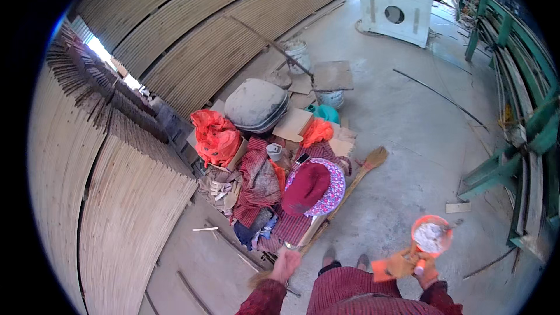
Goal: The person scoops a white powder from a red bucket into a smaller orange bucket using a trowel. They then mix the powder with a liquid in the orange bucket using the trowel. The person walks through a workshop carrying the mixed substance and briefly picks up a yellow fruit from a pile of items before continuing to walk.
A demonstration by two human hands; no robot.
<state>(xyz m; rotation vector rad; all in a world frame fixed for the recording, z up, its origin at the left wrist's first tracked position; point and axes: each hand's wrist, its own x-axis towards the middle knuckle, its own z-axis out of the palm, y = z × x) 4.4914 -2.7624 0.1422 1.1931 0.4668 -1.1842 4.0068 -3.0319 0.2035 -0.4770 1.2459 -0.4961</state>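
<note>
My right hand [429, 273] is closed round the handle of an orange dipper [447, 237] with a whitish, powdery or pasty mass in it. An orange-and-tan work glove [400, 264] is bunched against the handle, its cuff pointing left. Bare and blurred, my left hand [286, 264] hovers by the near edge of a pile of clothing; its fingers are too smeared to read. A straw broom [374, 158] lies along the pile's right side. On the pile rest a dark red hat with a purple floral brim [332, 191], a striped garment [258, 204] and pale gloves [224, 193].
Stacked boards [137, 198] wall the left and back. Beyond the clothes sit a red plastic bag [214, 138], a grey rounded bundle [255, 105] and buckets [298, 57]. A green metal rack [490, 175] stands right. Rods [437, 94] and a wood scrap [458, 207] lie on the floor.
</note>
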